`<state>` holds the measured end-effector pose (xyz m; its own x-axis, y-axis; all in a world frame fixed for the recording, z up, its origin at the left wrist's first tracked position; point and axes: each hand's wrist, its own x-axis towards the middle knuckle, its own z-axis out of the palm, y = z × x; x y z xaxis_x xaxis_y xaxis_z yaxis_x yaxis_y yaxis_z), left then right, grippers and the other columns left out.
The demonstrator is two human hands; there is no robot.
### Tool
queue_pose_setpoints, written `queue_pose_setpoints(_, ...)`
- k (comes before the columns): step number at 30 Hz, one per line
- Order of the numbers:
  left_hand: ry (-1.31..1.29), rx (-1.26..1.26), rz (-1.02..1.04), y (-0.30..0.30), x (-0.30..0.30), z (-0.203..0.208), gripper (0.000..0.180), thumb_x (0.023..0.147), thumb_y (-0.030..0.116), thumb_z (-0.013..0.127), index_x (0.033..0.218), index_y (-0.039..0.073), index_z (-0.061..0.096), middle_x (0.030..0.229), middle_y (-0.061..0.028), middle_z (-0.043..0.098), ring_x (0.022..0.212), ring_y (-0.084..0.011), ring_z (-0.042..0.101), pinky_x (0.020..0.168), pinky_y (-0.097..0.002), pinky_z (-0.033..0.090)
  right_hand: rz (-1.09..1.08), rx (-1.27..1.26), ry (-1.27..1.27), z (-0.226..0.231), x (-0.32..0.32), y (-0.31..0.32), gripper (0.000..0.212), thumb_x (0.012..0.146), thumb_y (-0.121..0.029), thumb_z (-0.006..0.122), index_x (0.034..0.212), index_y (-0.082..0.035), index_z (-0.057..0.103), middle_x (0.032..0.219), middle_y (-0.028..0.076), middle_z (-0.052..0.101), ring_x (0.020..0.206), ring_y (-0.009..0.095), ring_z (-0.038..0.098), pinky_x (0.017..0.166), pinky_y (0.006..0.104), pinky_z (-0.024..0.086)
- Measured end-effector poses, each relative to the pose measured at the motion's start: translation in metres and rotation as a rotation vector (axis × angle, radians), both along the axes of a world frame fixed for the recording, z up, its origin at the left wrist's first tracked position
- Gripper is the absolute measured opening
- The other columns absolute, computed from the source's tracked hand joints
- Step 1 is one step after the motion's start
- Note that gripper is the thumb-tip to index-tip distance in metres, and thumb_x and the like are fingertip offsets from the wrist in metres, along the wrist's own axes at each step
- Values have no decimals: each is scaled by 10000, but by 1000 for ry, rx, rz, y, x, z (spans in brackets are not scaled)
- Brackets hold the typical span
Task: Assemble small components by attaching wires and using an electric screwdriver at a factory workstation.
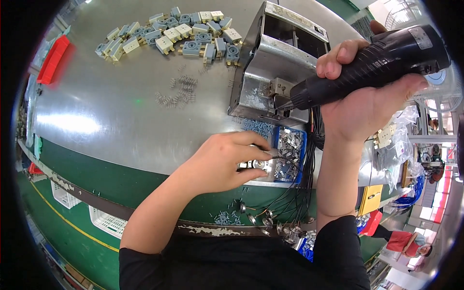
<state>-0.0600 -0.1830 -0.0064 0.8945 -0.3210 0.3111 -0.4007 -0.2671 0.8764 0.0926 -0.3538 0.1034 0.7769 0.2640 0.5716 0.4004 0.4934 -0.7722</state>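
Observation:
My right hand (355,108) is wrapped round a black electric screwdriver (367,63), held tilted with its tip down to the left. The tip reaches the front outlet of a metal screw feeder (285,63); whether it touches a screw there is hidden. Between thumb and fingers, my left hand (217,162) grips a small white part with a round metal centre (260,165), low over the near edge of the metal worktop. Right beside that hand stands a blue tray (291,150) of small metal pieces.
Grey and cream socket-like housings (193,36) lie at the back of the worktop. Loose springs (179,89) and blue screws (258,127) lie nearer. Black wires with round metal ends (268,220) hang by the front edge, near loose screws (224,217). A red bin (53,59) stands far left.

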Motion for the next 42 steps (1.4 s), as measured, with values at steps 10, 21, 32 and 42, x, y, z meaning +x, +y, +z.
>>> queue_pose_setpoints(10,-12,-1,-4,1,2,0,293,794,142,883,1059,53,793,1143,-102,757,974,-302,750,833,-386,611,-303,-200,98,12,-16,26,1098,863,-982,303,1388,-37,498,806,82,576,624,205,546,638,375,476)
queue_pose_setpoints(21,5,-9,-6,0,-2,-2,304,797,137,878,1075,47,795,1150,-108,756,986,-310,750,858,-394,611,-148,-341,-82,7,-29,13,1124,855,-986,307,1410,-20,462,791,93,591,584,219,566,578,365,478)
queue_pose_setpoints(32,-23,-15,23,1,0,-7,266,843,228,827,1048,61,800,1135,-68,741,988,-304,728,856,-411,582,226,-131,55,-4,-84,-9,1192,883,-911,466,1609,10,254,832,64,539,562,166,553,505,335,478)
queue_pose_setpoints(42,-29,-2,19,0,-2,-7,322,792,151,878,1083,40,801,1154,-117,747,987,-311,743,843,-386,605,138,-92,90,-20,-91,-11,1148,876,-930,439,1539,1,337,802,51,527,559,147,534,503,318,467)
